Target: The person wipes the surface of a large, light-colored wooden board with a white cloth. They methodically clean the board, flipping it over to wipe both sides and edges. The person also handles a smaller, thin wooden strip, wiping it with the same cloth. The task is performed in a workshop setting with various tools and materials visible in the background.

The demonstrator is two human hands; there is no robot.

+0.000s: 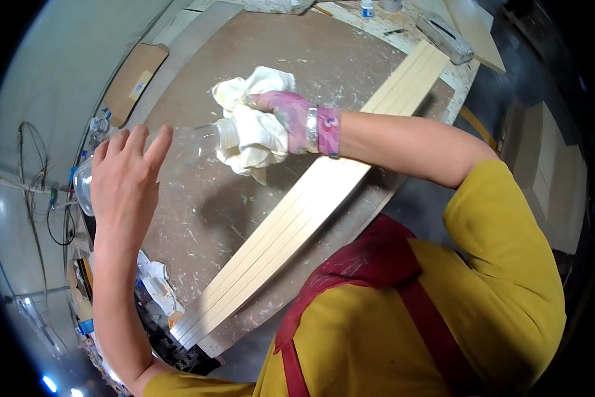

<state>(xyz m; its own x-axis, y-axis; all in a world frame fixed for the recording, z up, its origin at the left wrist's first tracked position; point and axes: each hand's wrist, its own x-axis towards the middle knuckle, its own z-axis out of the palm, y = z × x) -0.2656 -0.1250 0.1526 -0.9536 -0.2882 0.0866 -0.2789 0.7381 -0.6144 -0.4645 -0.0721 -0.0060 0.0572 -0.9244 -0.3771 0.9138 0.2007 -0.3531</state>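
Note:
My bare left hand (127,162) is wrapped round a clear plastic bottle (197,140), which lies tipped nearly on its side. The bottle's neck points right and meets a white cloth (261,142). In a pink patterned glove, my right hand (287,116) grips this crumpled cloth against the bottle's mouth. Both are held above the brown tabletop (244,46). Below my right forearm, several pale wooden strips (297,205) lie side by side, running diagonally across the table. The palm side of my left hand is hidden.
A grey block-like object (445,38) sits at the far right, near a small white-and-blue bottle (367,8). A piece of cardboard (133,85) rests at the left edge. Another white cloth (158,284) lies near the strips' lower end. Cables (36,159) hang on the left wall.

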